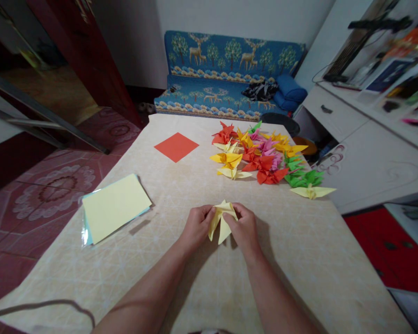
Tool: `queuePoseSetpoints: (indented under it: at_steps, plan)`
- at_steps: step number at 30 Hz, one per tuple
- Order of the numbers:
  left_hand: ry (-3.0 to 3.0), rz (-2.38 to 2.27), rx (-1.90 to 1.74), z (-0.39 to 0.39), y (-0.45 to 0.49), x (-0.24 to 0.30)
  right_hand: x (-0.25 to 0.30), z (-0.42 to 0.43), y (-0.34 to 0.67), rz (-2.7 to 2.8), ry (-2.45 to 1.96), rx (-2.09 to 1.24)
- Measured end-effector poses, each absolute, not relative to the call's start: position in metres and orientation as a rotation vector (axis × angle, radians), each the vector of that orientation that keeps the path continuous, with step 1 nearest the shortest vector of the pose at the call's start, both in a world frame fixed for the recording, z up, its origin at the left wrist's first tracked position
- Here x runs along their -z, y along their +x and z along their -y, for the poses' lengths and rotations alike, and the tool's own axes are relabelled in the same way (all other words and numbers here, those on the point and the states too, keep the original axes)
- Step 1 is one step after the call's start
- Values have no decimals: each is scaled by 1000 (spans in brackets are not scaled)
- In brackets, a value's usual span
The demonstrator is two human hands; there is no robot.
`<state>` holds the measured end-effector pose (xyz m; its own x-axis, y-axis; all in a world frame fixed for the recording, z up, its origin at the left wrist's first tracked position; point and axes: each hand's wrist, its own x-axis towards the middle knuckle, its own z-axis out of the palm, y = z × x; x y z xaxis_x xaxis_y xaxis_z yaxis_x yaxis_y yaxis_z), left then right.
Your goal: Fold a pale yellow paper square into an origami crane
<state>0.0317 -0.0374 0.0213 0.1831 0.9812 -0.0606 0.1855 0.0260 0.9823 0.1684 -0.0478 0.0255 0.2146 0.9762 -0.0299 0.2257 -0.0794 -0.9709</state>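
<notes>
A partly folded piece of pale yellow origami paper (225, 229) is held just above the table, with two pointed flaps hanging toward me. My left hand (199, 226) pinches its left side between thumb and fingers. On the other side, my right hand (244, 227) grips it, thumb pressed on the front near the centre and fingers behind. Some of the fingers are hidden by the paper. Beyond the hands lies a flat red paper square (176, 147). Finished paper cranes in red, yellow, pink and green, such as a red crane (271, 175), cluster at the far right.
A stack of pale yellow and blue sheets (116, 208) in a clear wrapper lies at the left. The cloth-covered table (181, 287) has a cable (48, 304) at its near left corner. Behind it stands a blue patterned sofa (212, 93); a white cabinet (379, 162) is on the right.
</notes>
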Motion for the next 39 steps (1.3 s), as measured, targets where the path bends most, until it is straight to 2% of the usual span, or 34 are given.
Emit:
queuePoseSetpoints:
  at_steps: [13, 21, 30, 39]
  plan:
    - [1425, -1178, -856, 35, 30, -21, -26, 47, 170, 1272, -1483, -872]
    - [1530, -1218, -818, 36, 30, -18, -29, 48, 177, 1448, -1378, -638]
    - [1616, -1202, -734, 35, 28, -21, -30, 43, 190, 1706, -1065, -712]
    - [1689, -1208, -715, 35, 27, -25, -38, 43, 194, 1853, -948, -769]
